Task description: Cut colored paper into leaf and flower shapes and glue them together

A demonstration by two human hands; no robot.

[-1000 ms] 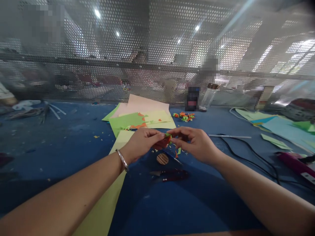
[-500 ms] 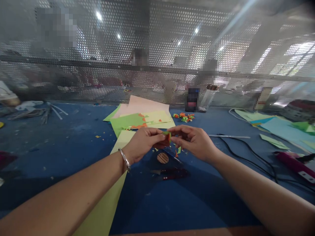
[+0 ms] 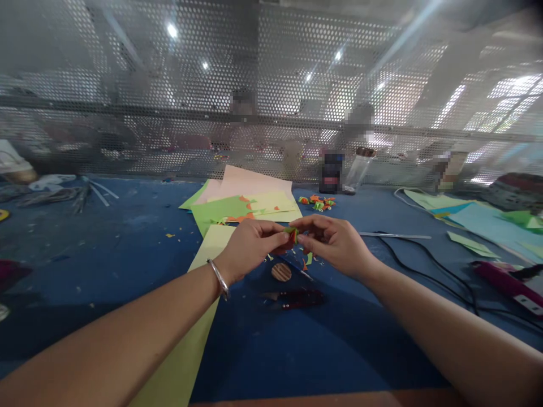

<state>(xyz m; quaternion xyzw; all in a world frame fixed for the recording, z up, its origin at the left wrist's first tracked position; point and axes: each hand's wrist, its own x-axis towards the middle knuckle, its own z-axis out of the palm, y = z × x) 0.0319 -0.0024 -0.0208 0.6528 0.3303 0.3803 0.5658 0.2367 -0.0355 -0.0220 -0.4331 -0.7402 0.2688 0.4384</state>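
Note:
Between my two hands is a small green and orange paper piece [image 3: 293,234], partly hidden by fingers. My left hand [image 3: 254,244], with a silver bangle at the wrist, pinches it from the left between thumb and fingers. From the right, the thumb and fingertips of my right hand [image 3: 335,240] close on its other edge. Just below the hands lie a round striped wooden disc [image 3: 281,272], a thin blue stick-like tool [image 3: 302,271] and dark red thread snips [image 3: 297,298]. Small green and orange paper scraps [image 3: 309,259] are scattered beside them.
Behind my hands lie coloured paper sheets [image 3: 254,183] and a cluster of small orange-green paper pieces [image 3: 317,202]. A phone-like dark object [image 3: 332,172] and clear jar [image 3: 360,169] stand near the perforated metal screen [image 3: 271,68]. Black cables and a magenta power strip [image 3: 509,285] lie right.
Both hands keep their pinch on the paper piece, which has turned slightly and shows its layered edge a little differently. The things on the table stay put.

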